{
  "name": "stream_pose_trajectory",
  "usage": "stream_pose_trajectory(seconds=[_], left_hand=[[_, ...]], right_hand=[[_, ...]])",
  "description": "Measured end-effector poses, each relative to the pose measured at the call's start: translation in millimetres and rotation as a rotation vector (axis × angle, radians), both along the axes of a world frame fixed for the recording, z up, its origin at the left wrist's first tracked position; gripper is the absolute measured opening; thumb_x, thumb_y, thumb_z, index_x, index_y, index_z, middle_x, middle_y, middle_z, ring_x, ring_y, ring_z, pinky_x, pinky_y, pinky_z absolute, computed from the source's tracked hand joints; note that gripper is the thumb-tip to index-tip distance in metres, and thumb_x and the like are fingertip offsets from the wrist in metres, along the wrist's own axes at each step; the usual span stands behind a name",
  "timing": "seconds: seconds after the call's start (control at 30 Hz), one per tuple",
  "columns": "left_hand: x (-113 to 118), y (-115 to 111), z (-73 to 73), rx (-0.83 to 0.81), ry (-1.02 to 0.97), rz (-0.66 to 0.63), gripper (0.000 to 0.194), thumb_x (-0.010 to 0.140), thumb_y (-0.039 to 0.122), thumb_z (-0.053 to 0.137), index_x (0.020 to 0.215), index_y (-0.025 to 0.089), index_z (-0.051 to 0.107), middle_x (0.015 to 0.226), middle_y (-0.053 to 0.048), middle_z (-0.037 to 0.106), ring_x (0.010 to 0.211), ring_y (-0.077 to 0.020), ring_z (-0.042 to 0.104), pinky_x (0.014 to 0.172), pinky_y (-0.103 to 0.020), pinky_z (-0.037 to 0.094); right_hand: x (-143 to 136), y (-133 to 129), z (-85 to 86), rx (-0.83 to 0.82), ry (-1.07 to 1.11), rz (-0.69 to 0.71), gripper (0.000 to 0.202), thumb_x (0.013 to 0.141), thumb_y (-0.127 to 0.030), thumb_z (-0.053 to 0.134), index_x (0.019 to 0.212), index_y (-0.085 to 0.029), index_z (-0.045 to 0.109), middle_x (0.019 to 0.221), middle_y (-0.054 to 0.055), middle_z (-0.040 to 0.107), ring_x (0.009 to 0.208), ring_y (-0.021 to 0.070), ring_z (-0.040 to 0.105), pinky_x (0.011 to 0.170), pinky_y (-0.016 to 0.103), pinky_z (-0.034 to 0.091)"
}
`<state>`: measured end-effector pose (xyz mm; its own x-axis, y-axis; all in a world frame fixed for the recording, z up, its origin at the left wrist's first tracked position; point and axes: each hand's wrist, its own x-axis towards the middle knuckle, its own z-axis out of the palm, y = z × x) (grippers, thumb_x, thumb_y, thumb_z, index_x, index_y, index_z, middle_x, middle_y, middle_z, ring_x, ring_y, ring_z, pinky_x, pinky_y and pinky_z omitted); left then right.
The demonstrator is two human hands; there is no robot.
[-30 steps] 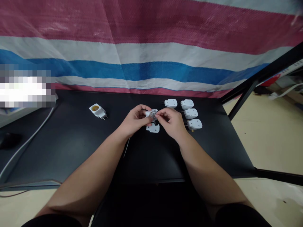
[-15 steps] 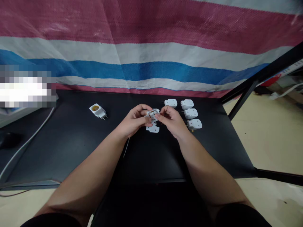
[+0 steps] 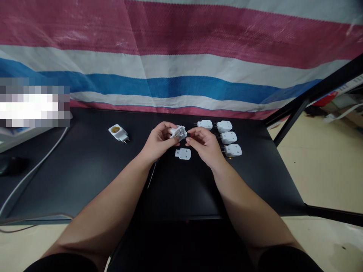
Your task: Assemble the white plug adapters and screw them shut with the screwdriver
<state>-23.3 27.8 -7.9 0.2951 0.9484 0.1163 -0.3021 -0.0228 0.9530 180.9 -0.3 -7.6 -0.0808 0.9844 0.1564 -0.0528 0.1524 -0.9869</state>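
My left hand (image 3: 162,140) grips an opened white plug-in lamp socket (image 3: 178,132) between thumb and fingers, its hollow inside facing up. Just right of the socket, my right hand (image 3: 204,142) has its thumb and fingertips drawn together; whatever they pinch is too small to make out. Below the socket a flat white cover plate (image 3: 184,153) with holes lies on the black table. A thin screwdriver (image 3: 152,175) rests under my left wrist, its handle partly hidden.
At right stand several white plug-in sockets (image 3: 228,137) with pins pointing left. Another socket (image 3: 118,133) with a brass-coloured opening lies at left. A white cable (image 3: 36,164) runs along the table's (image 3: 93,166) left side, near a dark mouse-like object (image 3: 11,165). Striped sheeting (image 3: 176,87) hangs behind.
The socket has turned in my left hand and shifted slightly left. My right fingertips have come off its edge to the right. The cover plate now shows more fully.
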Motion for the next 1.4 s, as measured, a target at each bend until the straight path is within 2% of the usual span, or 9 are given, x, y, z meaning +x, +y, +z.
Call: stream_pose_trajectory(seconds=[0.13,0.27,0.37,0.73,0.9,1.03,1.23,1.3,1.4], left_hand=[[1.0,-1.3,-0.1,0.036,0.032,-0.034,0.044,0.078,0.024,0.096,0.109,0.019,0.066,0.098,-0.003,0.073,0.078,-0.0114,0.07,0.073,-0.025,0.069],[0.9,-2.0,0.9,0.046,0.048,-0.047,0.042,0.079,0.022,0.094,0.111,0.019,0.067,0.096,-0.002,0.073,0.077,-0.0112,0.068,0.073,-0.025,0.069],[1.3,-2.8,1.5,0.048,0.039,-0.056,0.041,0.079,0.021,0.093,0.112,0.019,0.068,0.095,-0.002,0.073,0.076,-0.0108,0.068,0.073,-0.026,0.069],[4.5,-6.1,1.5,0.066,0.015,-0.039,0.039,0.079,0.022,0.096,0.108,0.017,0.07,0.098,-0.003,0.074,0.076,-0.0108,0.068,0.071,-0.026,0.07],[1.6,-5.7,3.5,-0.032,-0.056,-0.127,0.037,0.08,0.024,0.095,0.108,0.017,0.07,0.098,-0.004,0.078,0.079,-0.0131,0.073,0.065,-0.021,0.066],[-2.6,-5.0,6.8,-0.089,-0.059,-0.215,0.034,0.08,0.022,0.093,0.107,0.018,0.072,0.089,-0.002,0.076,0.07,-0.0108,0.069,0.058,-0.018,0.06],[-3.9,-5.5,9.8,-0.005,0.017,-0.264,0.036,0.083,0.026,0.093,0.109,0.02,0.069,0.087,-0.002,0.074,0.07,-0.0123,0.069,0.062,-0.023,0.059],[-3.5,-6.4,9.2,0.075,0.089,-0.229,0.041,0.08,0.026,0.095,0.11,0.021,0.068,0.094,-0.003,0.075,0.076,-0.0138,0.07,0.068,-0.025,0.06],[-4.1,-6.3,5.7,0.221,0.306,-0.057,0.048,0.073,0.023,0.098,0.111,0.021,0.07,0.105,-0.006,0.074,0.087,-0.0177,0.071,0.073,-0.028,0.059]], right_hand=[[0.9,-2.4,2.1,0.181,-0.175,-0.102,0.02,0.094,-0.031,0.081,0.113,-0.026,0.081,0.108,0.005,0.083,0.099,0.0225,0.08,0.095,0.045,0.068],[-0.2,-6.4,5.9,0.326,-0.313,-0.183,0.018,0.098,-0.026,0.076,0.115,-0.027,0.083,0.115,0.006,0.086,0.101,0.0238,0.082,0.097,0.047,0.069],[-0.9,-8.1,5.5,0.351,-0.349,-0.209,0.019,0.098,-0.026,0.075,0.116,-0.025,0.082,0.115,0.007,0.087,0.102,0.0254,0.084,0.097,0.047,0.07],[-2.6,-6.6,1.0,0.237,-0.246,-0.236,0.017,0.095,-0.036,0.08,0.107,-0.025,0.082,0.112,0.008,0.086,0.1,0.0264,0.084,0.095,0.048,0.071],[1.2,-1.2,4.5,0.011,0.042,-0.017,0.03,0.086,-0.047,0.09,0.1,-0.026,0.074,0.114,0.005,0.082,0.11,0.0239,0.079,0.105,0.046,0.065],[5.2,1.7,7.3,-0.177,0.167,0.148,0.043,0.079,-0.051,0.096,0.095,-0.026,0.064,0.092,-0.002,0.072,0.086,0.0162,0.071,0.092,0.038,0.064],[6.6,2.8,7.9,-0.149,0.089,0.136,0.049,0.08,-0.053,0.093,0.089,-0.026,0.053,0.089,-0.002,0.065,0.082,0.0156,0.064,0.083,0.036,0.061],[4.8,2.4,5.7,-0.109,0.023,0.085,0.047,0.081,-0.054,0.09,0.088,-0.026,0.053,0.088,-0.002,0.065,0.081,0.016,0.063,0.08,0.035,0.061],[0.8,-0.7,2.6,-0.065,-0.079,0.028,0.041,0.088,-0.054,0.083,0.09,-0.026,0.054,0.087,-0.001,0.067,0.072,0.0152,0.062,0.064,0.031,0.058]])
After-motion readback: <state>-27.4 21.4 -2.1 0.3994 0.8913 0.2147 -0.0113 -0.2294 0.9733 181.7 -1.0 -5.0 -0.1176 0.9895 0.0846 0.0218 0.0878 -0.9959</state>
